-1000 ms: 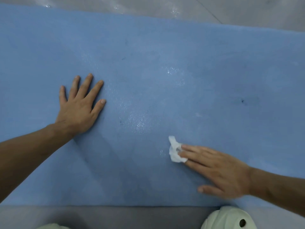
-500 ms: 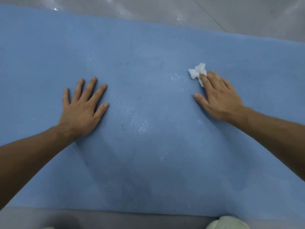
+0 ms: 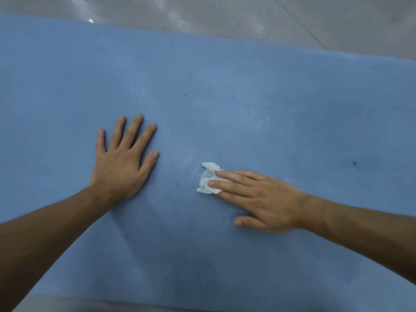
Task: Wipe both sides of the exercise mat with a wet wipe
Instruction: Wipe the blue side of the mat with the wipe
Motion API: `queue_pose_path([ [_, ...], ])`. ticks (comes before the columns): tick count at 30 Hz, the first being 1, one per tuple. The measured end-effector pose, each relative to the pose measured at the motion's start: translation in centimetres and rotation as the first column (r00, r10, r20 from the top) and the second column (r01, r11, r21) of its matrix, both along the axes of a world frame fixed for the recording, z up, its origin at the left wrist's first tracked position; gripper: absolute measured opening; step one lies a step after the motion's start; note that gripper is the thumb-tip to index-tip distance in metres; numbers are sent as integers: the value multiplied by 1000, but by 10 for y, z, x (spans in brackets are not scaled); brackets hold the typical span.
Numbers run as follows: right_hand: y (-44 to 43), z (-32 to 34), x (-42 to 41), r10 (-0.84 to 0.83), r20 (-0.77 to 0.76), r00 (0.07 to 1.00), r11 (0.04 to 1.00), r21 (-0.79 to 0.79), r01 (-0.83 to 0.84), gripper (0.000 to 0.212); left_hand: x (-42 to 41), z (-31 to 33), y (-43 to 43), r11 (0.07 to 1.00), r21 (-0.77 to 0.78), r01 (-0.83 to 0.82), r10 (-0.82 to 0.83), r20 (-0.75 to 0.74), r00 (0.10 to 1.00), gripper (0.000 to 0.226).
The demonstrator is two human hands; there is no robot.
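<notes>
A blue exercise mat (image 3: 281,91) lies flat across almost the whole view. My left hand (image 3: 122,161) rests palm down on it, fingers spread, holding nothing. My right hand (image 3: 258,199) lies flat to the right of it, its fingertips pressing a crumpled white wet wipe (image 3: 208,180) onto the mat. The wipe sticks out to the left of the fingers. A wet, shiny streak (image 3: 171,140) runs over the mat between the two hands.
Grey glossy floor (image 3: 225,14) shows beyond the mat's far edge and as a thin strip (image 3: 90,305) at its near edge. A small dark mark (image 3: 354,163) sits on the mat at the right.
My right hand swept the wipe from near me to the far right of the mat, then back toward me and left. My left hand stayed pressed in place.
</notes>
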State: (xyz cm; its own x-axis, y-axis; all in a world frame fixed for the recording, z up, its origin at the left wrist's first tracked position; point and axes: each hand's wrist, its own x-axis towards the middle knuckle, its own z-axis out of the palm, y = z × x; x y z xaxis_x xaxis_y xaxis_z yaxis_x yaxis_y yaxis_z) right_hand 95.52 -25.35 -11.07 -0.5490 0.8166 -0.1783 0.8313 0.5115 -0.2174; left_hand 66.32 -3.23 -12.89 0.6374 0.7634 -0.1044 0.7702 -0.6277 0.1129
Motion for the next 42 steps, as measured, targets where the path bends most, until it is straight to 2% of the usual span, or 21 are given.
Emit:
queue_pose_path([
  [2, 14, -4, 21, -36, 25, 999, 997, 66, 35, 67, 0, -1, 0, 1000, 2, 0, 0, -2, 1000, 65],
  [5, 52, -6, 65, -235, 85, 968, 968, 116, 225, 67, 0, -1, 1, 1000, 12, 4, -4, -7, 1000, 65],
  [8, 91, -2, 103, -441, 159, 883, 896, 143, 421, 73, 0, 0, 1, 1000, 6, 4, -4, -7, 1000, 64],
  [12, 139, 2, 128, -650, 82, 756, 759, 126, 639, 82, -1, 0, 2, 1000, 4, 6, -6, -6, 1000, 64],
  [14, 154, 0, 120, -668, 2, 745, 741, 98, 664, 82, -1, 0, 3, 1000, 2, 9, -9, -9, 1000, 64],
  [16, 157, 0, 94, -631, -58, 774, 771, 58, 634, 80, -2, 0, 3, 1000, 0, 7, -7, -12, 1000, 64],
  [18, 146, 1, 57, -492, -75, 867, 869, 12, 494, 79, -1, 0, 3, 1000, 4, 7, -7, -16, 1000, 65],
  [21, 118, -1, 2, -156, -79, 985, 988, -5, 156, 73, 1, 0, 2, 1000, 4, 3, -3, -17, 1000, 66],
  [23, 104, -4, -13, -15, -54, 998, 1000, 18, 16, 69, 1, 1, 1, 1000, 9, 3, -3, -14, 1000, 66],
  [26, 113, -6, -5, 46, 22, 999, 997, 62, -47, 64, 0, 1, 2, 1000, 12, 6, -5, -23, 1000, 66],
  [28, 138, -7, 7, -25, 56, 998, 995, 98, 19, 65, 1, 1, 2, 1000, 11, 7, -6, -23, 1000, 66],
  [32, 202, -6, 36, -339, 61, 939, 936, 123, 330, 68, 1, 1, 3, 1000, 3, 8, -8, -27, 1000, 66],
  [34, 233, -5, 61, -542, 31, 840, 834, 143, 532, 70, 1, 2, 3, 1000, 0, 10, -10, -31, 999, 66],
  [36, 257, -1, 85, -710, -12, 704, 700, 92, 708, 74, 0, 3, 2, 1000, -4, 12, -12, -35, 999, 66],
  [38, 268, 2, 96, -747, -26, 665, 665, 11, 747, 78, -1, 4, 3, 1000, -6, 10, -10, -39, 999, 66],
  [40, 263, 4, 92, -705, -65, 706, 708, -10, 706, 80, -1, 4, 3, 1000, -8, 11, -12, -42, 999, 66],
  [42, 245, 7, 80, -615, -80, 785, 788, -26, 615, 82, -1, 4, 3, 1000, -6, 11, -11, -40, 999, 66],
])
